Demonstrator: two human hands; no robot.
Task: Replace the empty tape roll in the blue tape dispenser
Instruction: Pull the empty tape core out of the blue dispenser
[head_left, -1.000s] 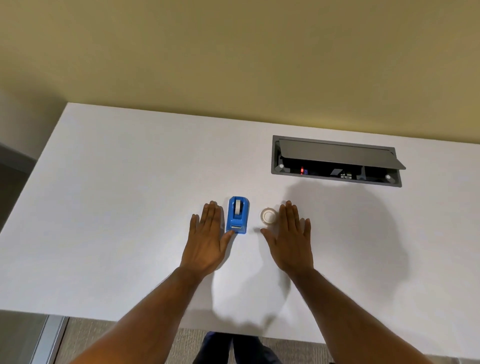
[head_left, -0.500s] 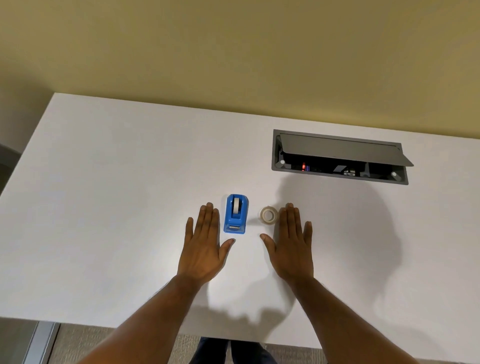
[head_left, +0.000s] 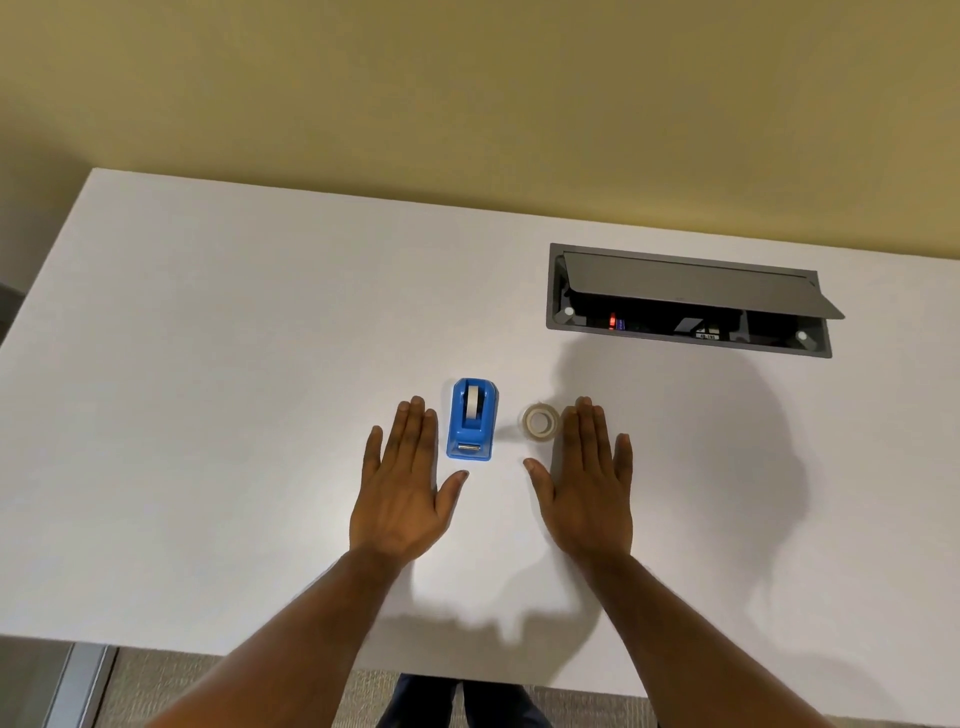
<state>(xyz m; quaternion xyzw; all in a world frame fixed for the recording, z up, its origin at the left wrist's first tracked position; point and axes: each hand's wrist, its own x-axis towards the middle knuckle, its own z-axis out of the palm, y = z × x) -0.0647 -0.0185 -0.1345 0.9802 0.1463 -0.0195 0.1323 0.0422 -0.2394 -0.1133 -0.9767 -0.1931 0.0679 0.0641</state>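
Note:
A small blue tape dispenser (head_left: 471, 420) stands on the white table (head_left: 208, 415), its cutter end toward me and a pale roll core in its slot. To its right lies a clear tape roll (head_left: 540, 422), flat on the table. My left hand (head_left: 402, 488) rests palm down just left of the dispenser, thumb tip below its near end. Just right of the tape roll, my right hand (head_left: 589, 483) lies palm down, its fingertips level with the roll. Both hands are flat with fingers extended and hold nothing.
A grey cable box (head_left: 688, 301) with its lid propped open is sunk into the table at the back right. A yellow wall runs behind the table. The table's near edge is below my forearms, with carpet beneath.
Both hands have drawn back slightly toward me; the left thumb no longer touches the dispenser. The view has shifted a little. Dispenser and roll have not moved.

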